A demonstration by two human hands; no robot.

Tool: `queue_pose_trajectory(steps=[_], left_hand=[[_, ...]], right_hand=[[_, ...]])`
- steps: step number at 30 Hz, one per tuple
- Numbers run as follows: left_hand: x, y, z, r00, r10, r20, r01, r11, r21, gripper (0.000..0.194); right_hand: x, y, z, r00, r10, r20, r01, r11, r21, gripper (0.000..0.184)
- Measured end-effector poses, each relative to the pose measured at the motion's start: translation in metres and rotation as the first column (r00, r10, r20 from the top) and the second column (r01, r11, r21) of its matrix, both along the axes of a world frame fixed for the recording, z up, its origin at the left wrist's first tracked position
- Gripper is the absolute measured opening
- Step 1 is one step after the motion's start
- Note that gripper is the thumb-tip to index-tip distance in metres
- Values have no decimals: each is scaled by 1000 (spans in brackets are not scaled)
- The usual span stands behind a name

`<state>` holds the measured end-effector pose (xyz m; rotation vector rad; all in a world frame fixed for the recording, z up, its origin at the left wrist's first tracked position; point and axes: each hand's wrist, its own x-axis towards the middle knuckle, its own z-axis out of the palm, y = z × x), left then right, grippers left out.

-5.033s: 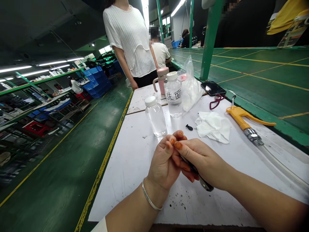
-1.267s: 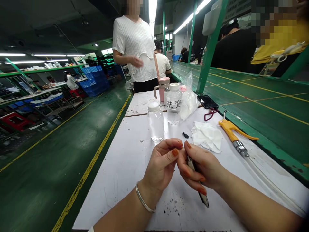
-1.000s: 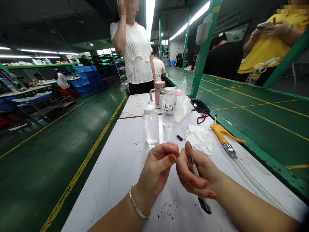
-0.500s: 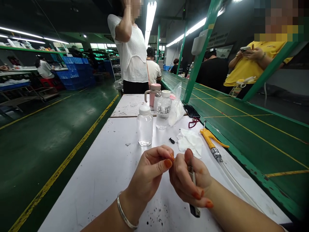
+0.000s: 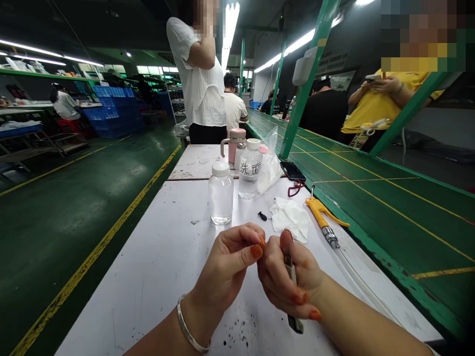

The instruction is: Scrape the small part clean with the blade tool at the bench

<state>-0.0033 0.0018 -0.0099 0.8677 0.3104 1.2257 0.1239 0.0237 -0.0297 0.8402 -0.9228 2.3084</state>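
Observation:
My left hand (image 5: 228, 264), a silver bangle on its wrist, is closed in a pinch, thumb against fingertips. What it pinches, if anything, is too small to make out. Its fingertips meet the curled fingers of my right hand (image 5: 287, 277). Wrapped in the right hand is a slim grey tool (image 5: 296, 324) with a dark lower end and a metal upper part; my fingers cover most of it. Just beyond the hands are a small black part (image 5: 262, 216), a crumpled white cloth or tissue (image 5: 291, 220) and a clear capped bottle (image 5: 221, 198).
A second clear bottle (image 5: 249, 173), a pink mug (image 5: 236, 141) and a plastic bag (image 5: 270, 170) stand farther back. On the right lie a phone (image 5: 293, 171), a dark red loop (image 5: 296, 188) and a yellow air gun (image 5: 318, 212) with its hose. A person in white (image 5: 204, 89) stands ahead.
The view shifts slightly, so the table things and both hands sit a little farther left. The hands keep their hold. The standing person in white has turned and shifted an arm.

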Motion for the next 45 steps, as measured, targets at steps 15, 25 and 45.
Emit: queue_pose_trajectory(steps=[15, 25, 45], left_hand=[[-3, 5, 10, 841, 328, -430, -296, 945, 141, 13], [-5, 9, 9, 844, 281, -457, -276, 958, 80, 21], [-7, 8, 16, 898, 224, -379, -189, 974, 126, 20]], right_hand=[[8, 3, 10, 541, -461, 704, 556, 824, 112, 69], [6, 2, 16, 397, -462, 793, 595, 787, 160, 62], [14, 3, 26, -59, -825, 562, 586, 427, 689, 56]])
